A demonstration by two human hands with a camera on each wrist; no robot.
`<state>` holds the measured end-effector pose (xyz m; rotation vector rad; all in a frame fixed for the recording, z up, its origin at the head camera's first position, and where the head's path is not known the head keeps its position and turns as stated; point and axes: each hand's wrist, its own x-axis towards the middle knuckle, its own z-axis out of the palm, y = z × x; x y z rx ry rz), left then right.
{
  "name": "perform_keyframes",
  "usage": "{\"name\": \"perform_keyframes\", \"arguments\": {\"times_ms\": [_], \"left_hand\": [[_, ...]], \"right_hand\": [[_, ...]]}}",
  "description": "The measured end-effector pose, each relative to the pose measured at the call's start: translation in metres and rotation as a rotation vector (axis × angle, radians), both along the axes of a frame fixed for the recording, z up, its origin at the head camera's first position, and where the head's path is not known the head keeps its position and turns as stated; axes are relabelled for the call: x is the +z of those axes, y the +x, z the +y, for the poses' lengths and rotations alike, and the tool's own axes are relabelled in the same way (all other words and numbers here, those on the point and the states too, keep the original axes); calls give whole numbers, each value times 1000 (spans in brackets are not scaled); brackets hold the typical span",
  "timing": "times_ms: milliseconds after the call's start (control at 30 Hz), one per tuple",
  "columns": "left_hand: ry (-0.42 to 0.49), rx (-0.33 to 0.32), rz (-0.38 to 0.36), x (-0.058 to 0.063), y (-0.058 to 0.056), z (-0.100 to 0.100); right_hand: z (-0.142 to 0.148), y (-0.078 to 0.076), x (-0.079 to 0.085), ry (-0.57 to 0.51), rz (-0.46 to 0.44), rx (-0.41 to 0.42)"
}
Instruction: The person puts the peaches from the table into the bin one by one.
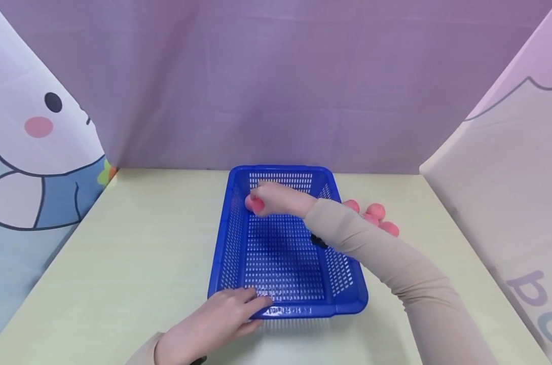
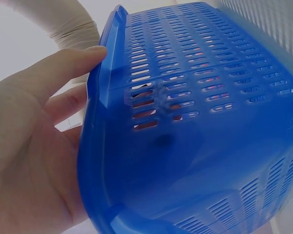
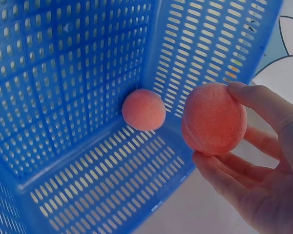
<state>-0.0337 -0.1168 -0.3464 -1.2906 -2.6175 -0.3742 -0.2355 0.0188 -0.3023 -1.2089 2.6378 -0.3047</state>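
Basket (image 1: 348,306): one, blue, apparently moulded plastic, rectangular, rows of slots in walls and floor. The right wrist view separates what the head view lets overlap: the right hand (image 3: 259,183) pinches one held peach (image 3: 214,119) between thumb and fingertips, over the basket's far left corner, while a second peach (image 3: 144,109) rests inside that corner, just apart from it. The left wrist view alone shows the thumb of the left hand (image 1: 221,314) on the outer side of the basket's near rim, other fingers going over to the inside; the hand grips the rim near its left end.

Count, from where I stand: one peach held, one in the basket, four loose peaches (image 1: 375,211) clustered outside, beyond the basket's right wall. Only the head view shows this cluster clearly; the right sleeve (image 1: 421,274) crosses in front, so there may be more behind it.

Textures: peaches pink-red, round, matt and fuzzy; a faint crease runs down the held one. Sleeves beige, wrinkled cloth. Table (image 1: 157,243) pale and smooth under the basket; one purple sheet (image 1: 276,86) hangs behind it, lightly creased.
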Motion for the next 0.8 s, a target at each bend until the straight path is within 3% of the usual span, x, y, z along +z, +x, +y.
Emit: {"name": "perform_keyframes", "arguments": {"times_ms": [300,567,800], "left_hand": [[2,-6,25,-1,-2,3],[46,-22,97,-2,-2,4],[49,-25,103,-4,-2,5]], "right_hand": [[-3,-3,-21,-45,-75,-28],[-11,-6,-42,-65,-7,6],[-14,-6,-51,-61,-35,-40]]}}
